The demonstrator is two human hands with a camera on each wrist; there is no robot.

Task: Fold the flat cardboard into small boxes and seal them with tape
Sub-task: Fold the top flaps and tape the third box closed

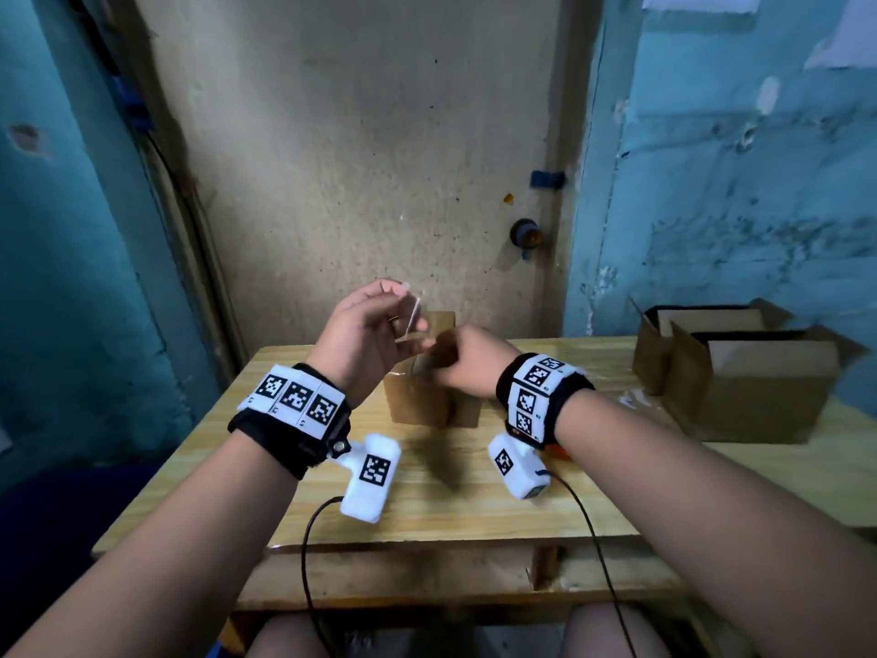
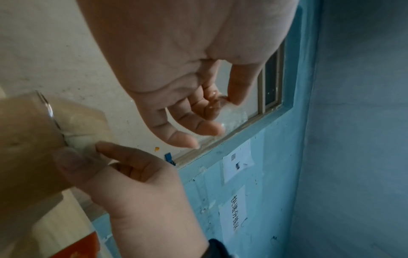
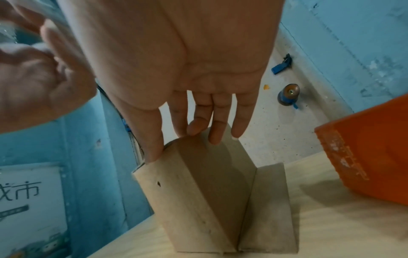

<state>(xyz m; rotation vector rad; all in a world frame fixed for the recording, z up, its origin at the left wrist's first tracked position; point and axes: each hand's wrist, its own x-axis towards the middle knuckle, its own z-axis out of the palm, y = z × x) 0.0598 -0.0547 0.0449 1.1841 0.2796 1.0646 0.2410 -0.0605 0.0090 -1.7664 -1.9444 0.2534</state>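
Clear tape (image 2: 229, 113), a short glossy strip of it, is pinched at one end between the thumb and curled fingers (image 2: 198, 125) of the left hand (image 1: 365, 334), up in the centre of the head view and lifted well off the tabletop (image 1: 427, 505). The strip's other end looks to run down to the box top, though blur hides just where it lands. The right hand (image 1: 462, 360) sits just right of centre with fingers (image 3: 217, 129) nearly straight, tips resting on the top edge of the small cardboard box (image 3: 207, 185), thumb down its left side; steadying it, not gripping. The box stands upright at the middle of the tabletop, one flap (image 3: 267, 207) lying flat toward the right in the right wrist view.

This reads as the sealing step: the box is folded and tape is about to go across its top. The next move calls for lowering the strip square over the seam, keeping it taut so it does not curl onto itself, while the right hand holds the flaps closed, then smoothing.

At the right edge of the head view, two larger open cartons (image 1: 740, 372) sit well apart; an orange object (image 3: 371, 153) shows at the right of the right wrist view.
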